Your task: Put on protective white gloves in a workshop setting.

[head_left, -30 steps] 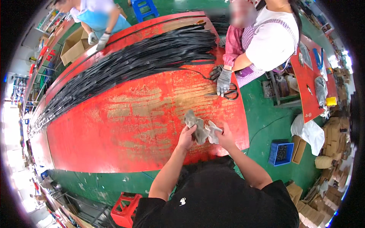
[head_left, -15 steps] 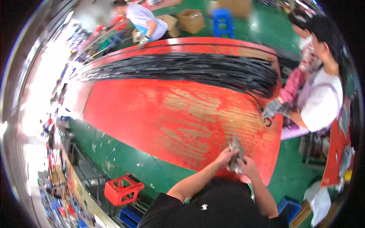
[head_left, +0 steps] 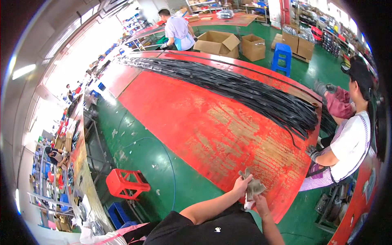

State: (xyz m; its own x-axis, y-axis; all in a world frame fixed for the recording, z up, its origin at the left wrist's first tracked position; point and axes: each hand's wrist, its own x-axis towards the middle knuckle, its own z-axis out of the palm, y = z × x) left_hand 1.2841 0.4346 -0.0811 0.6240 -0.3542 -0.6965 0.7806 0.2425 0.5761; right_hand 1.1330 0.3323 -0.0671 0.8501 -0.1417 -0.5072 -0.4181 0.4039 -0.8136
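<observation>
Both bare hands meet at the near edge of the long red table [head_left: 192, 118]. The left hand [head_left: 241, 184] and right hand [head_left: 258, 201] share a grey work glove [head_left: 254, 187]. The left hand's fingers are curled shut on the glove's left side, near the cuff or a finger end; which one can't be told. The right hand comes in from below with fingers closed around the glove's lower part; a bit of white shows under it, too small to identify. The glove is crumpled, held just above the worn, scratched tabletop and partly over the table edge. Whether it's touching the table isn't clear.

A thick bundle of long black strips [head_left: 245, 87] runs lengthwise along the far side of the table, well apart from the hands. At the right end a seated co-worker in a white shirt, striped apron and dark cap [head_left: 347, 143] has one gloved hand [head_left: 312, 152] at the table edge near the strip ends. At the far end another person in a light shirt [head_left: 176, 30] stands bent over the table.

The floor is green. A red plastic stool [head_left: 122, 183] stands left of the near table edge, and a blue stool [head_left: 282, 57] stands beyond the table. Open cardboard boxes [head_left: 220, 43] sit near the far person. Shelving and clutter run along the left, blurred by the lens.
</observation>
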